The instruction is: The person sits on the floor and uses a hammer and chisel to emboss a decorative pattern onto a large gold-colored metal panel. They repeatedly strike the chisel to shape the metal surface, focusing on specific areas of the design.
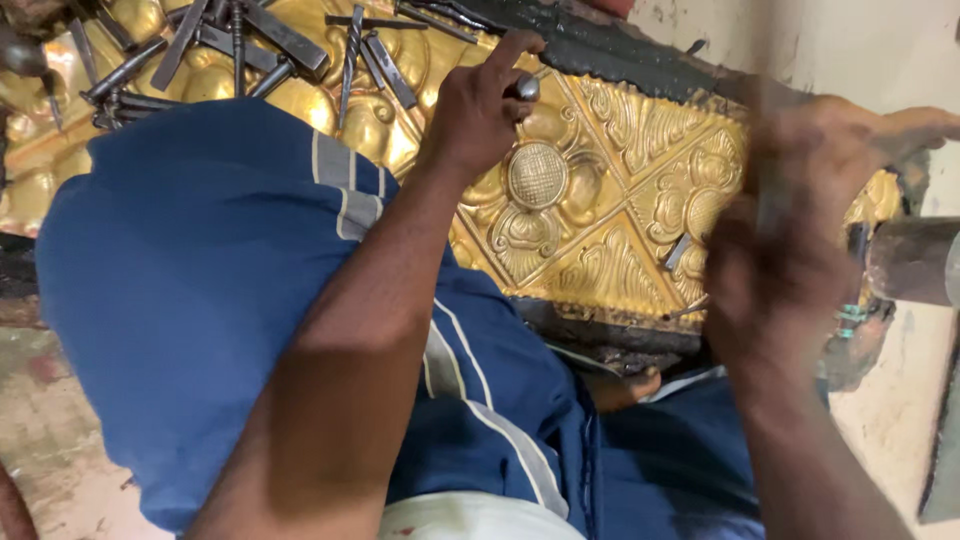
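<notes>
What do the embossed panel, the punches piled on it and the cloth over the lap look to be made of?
Embossed panel: thin sheet metal, probably brass or gilt copper, going by its shiny yellow relief of flowers and leaves. Punches: dark, dull steel or iron rods, with a greyish, worn surface. Cloth: woven fabric, blue with pale stripes, matte and softly folded.

Blue cloth wrap [200, 300], grey-white stripes; white garment [470, 520]; bare forearms.
</notes>
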